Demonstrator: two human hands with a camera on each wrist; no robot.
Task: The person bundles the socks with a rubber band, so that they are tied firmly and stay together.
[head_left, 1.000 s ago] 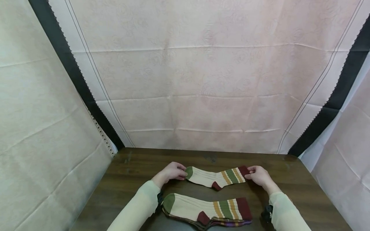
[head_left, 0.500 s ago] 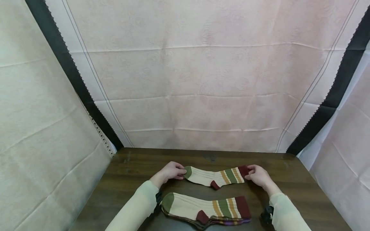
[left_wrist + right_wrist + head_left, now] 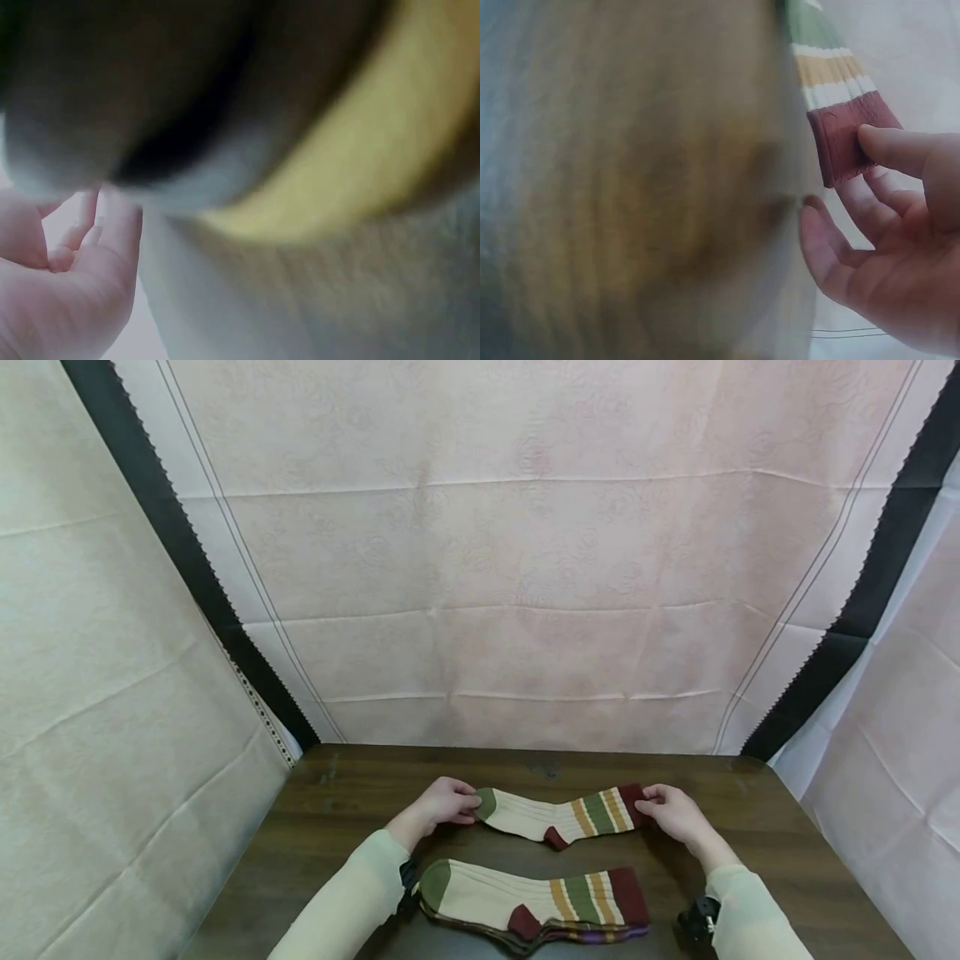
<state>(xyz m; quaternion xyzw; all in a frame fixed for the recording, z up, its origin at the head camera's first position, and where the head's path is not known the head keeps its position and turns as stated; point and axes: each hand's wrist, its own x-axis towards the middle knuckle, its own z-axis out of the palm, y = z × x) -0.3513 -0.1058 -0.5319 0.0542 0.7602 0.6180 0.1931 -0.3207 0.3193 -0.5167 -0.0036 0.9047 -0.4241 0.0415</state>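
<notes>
A cream sock (image 3: pixel 528 816) with a green toe, a dark red heel and cuff, and yellow and green stripes is stretched sideways between both hands in the head view. My left hand (image 3: pixel 444 802) pinches the green toe end. At the other end, my right hand (image 3: pixel 672 814) holds the dark red cuff between thumb and fingers. The right wrist view shows the thumb on top of the ribbed cuff (image 3: pixel 844 142), with the other fingers spread below it. In the left wrist view, blurred dark and yellow shapes hide the fingertips of the left hand (image 3: pixel 71 281).
A neat stack of socks (image 3: pixel 517 893) lies nearer the body on the dark wooden table (image 3: pixel 360 777). Its top sock has the same pattern; purple and dark edges show underneath. Pale cloth walls (image 3: pixel 525 610) rise behind the table and at both sides.
Both hands keep hold of the sock's ends. The right hand has shifted its fingers slightly at the cuff, and the whole head view has drifted a little.
</notes>
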